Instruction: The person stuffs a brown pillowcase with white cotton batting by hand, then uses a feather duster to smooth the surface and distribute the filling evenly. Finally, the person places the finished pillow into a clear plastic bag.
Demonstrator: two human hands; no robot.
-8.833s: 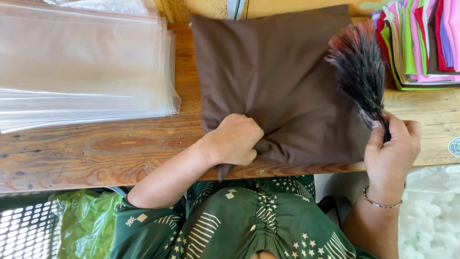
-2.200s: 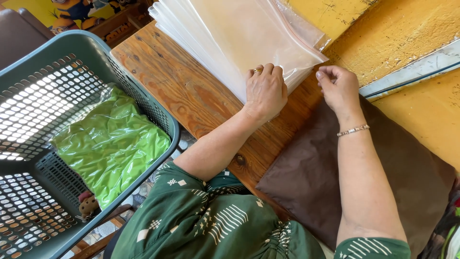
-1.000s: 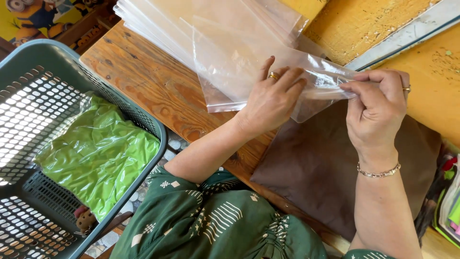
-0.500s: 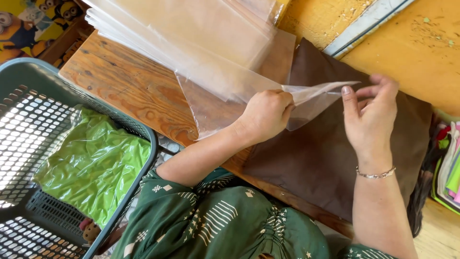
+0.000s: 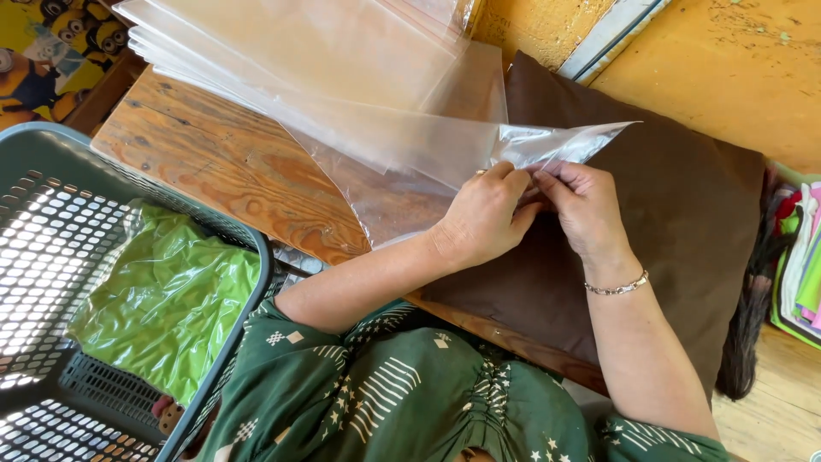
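Both hands pinch the open end of one clear plastic bag [image 5: 410,171] above a brown cushion cover [image 5: 676,214] that lies on the wooden table [image 5: 222,162]. My left hand [image 5: 483,214] grips the bag's edge from the left. My right hand [image 5: 581,205], with a bracelet at the wrist, grips it right beside the left, fingertips almost touching. The bag trails back to the left, towards a stack of clear plastic bags [image 5: 299,51] at the table's far end.
A grey-green plastic basket [image 5: 103,257] stands at the left beside the table, holding a green cushion cover sealed in plastic [image 5: 162,299]. A dark feather duster [image 5: 753,308] and a pile of colourful folded fabric [image 5: 804,265] lie at the right. A yellow wall runs behind the table.
A bag has been lifted off the stack and drawn over the brown cover. My hands, apart half a second ago, have come together at the bag's mouth. The view has shifted right.
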